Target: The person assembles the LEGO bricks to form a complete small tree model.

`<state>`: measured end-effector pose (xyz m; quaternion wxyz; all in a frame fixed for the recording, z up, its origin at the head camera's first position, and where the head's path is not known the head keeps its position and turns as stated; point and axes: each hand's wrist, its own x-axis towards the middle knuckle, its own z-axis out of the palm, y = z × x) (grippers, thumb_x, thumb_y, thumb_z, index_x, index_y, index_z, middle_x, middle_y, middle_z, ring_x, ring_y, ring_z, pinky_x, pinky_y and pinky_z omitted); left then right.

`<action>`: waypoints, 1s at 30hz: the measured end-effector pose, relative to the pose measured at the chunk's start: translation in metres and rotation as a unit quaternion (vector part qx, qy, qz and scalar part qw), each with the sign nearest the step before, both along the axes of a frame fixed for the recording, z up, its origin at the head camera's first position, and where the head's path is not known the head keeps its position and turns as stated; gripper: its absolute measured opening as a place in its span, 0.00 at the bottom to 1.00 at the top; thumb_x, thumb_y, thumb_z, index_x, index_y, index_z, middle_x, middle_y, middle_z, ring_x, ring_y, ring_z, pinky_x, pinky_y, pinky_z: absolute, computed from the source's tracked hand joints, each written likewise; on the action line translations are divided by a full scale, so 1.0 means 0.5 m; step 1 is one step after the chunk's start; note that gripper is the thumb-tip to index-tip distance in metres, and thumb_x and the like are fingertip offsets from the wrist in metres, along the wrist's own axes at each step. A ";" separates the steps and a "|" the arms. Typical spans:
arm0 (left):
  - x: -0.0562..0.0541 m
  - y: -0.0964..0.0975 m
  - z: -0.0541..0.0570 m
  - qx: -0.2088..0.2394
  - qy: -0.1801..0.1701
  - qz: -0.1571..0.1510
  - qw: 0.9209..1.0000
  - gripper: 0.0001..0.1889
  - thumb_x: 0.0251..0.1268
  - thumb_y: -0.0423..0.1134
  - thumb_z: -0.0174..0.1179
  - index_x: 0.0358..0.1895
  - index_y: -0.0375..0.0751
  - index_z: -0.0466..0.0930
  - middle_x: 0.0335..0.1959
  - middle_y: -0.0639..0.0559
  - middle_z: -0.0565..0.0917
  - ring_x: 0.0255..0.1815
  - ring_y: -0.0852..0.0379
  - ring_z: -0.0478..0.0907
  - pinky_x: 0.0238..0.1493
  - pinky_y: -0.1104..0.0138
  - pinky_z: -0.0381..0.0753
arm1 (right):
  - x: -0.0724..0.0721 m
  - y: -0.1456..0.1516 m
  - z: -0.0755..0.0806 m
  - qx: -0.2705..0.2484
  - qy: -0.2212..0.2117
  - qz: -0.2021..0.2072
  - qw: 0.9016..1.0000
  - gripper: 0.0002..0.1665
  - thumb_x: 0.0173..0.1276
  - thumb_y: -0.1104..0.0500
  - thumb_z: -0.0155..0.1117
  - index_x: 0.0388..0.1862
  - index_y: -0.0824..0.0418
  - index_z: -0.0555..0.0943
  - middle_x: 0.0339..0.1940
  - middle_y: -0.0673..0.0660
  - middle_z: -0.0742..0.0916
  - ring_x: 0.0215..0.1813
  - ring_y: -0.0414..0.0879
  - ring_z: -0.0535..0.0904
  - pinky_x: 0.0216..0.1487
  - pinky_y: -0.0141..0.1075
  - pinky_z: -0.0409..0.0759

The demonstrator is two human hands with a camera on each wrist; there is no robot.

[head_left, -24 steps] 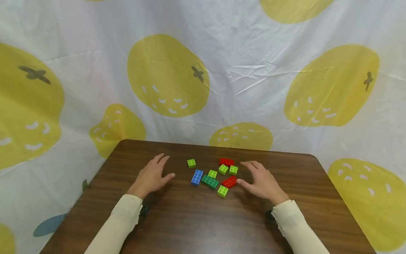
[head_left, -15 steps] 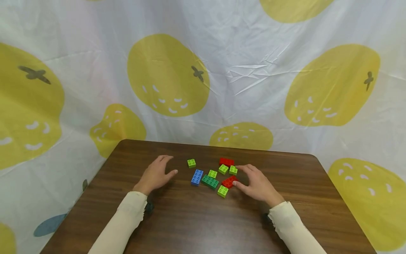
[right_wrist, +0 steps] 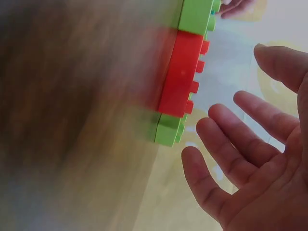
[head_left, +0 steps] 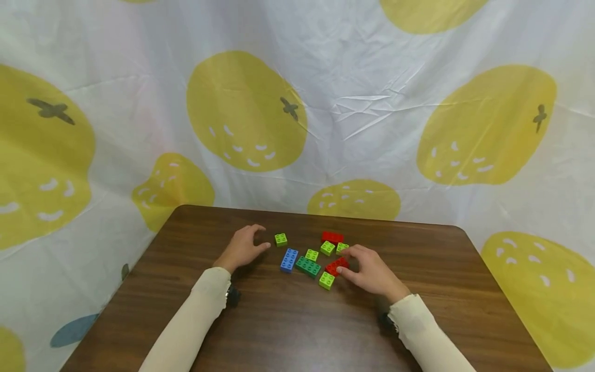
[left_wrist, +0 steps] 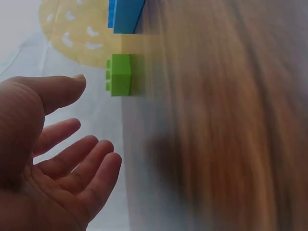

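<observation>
My left hand point(head_left: 243, 249) is held over the table just left of a lime green brick point(head_left: 281, 239), thumb and fingers apart with nothing between them. The left wrist view shows that same lime brick point(left_wrist: 121, 75) beyond the thumb tip. My right hand point(head_left: 371, 268) reaches over a red brick point(head_left: 335, 266) at the right of the group, its fingers loosely bent and holding nothing. In the head view its fingertips overlap a lime brick point(head_left: 341, 247) behind. The red brick point(right_wrist: 182, 72) stands clear of the spread fingers in the right wrist view.
Between the hands lie a blue brick point(head_left: 288, 260), a dark green brick point(head_left: 308, 265) and several lime bricks, one in front point(head_left: 327, 280). Another red brick point(head_left: 332, 237) lies toward the back. The brown wooden table point(head_left: 297, 330) ends at a lemon-print curtain point(head_left: 353, 129).
My left hand has moved right toward the lone lime brick. The right hand has moved left until it overlaps the near red brick. The bricks have stayed in place.
</observation>
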<state>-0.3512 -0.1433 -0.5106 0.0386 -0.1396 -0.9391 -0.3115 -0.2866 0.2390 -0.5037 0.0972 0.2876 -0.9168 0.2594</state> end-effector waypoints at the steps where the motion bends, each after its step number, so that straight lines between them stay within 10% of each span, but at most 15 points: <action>1: -0.004 0.004 -0.002 0.003 -0.003 -0.001 1.000 0.28 0.71 0.47 0.70 0.69 0.40 0.78 0.58 0.40 0.84 0.58 0.43 0.82 0.59 0.47 0.82 | 0.001 -0.003 -0.001 -0.001 -0.004 0.003 1.000 0.25 0.70 0.50 0.76 0.60 0.61 0.85 0.50 0.56 0.89 0.51 0.52 0.86 0.55 0.50 0.85; 14: -0.044 0.058 -0.025 0.070 -0.073 0.007 0.995 0.27 0.67 0.44 0.74 0.66 0.41 0.80 0.64 0.42 0.85 0.59 0.46 0.86 0.60 0.52 0.84 | 0.019 -0.046 -0.002 -0.012 -0.076 0.043 0.996 0.20 0.67 0.54 0.78 0.55 0.60 0.87 0.45 0.53 0.90 0.44 0.44 0.86 0.48 0.40 0.86; 30: -0.063 0.095 -0.028 0.049 -0.083 0.009 0.995 0.23 0.68 0.41 0.74 0.64 0.41 0.83 0.57 0.45 0.87 0.49 0.52 0.82 0.54 0.55 0.83 | 0.018 -0.073 -0.010 0.015 -0.088 0.057 0.994 0.16 0.63 0.56 0.81 0.49 0.58 0.89 0.34 0.49 0.86 0.37 0.40 0.80 0.39 0.32 0.80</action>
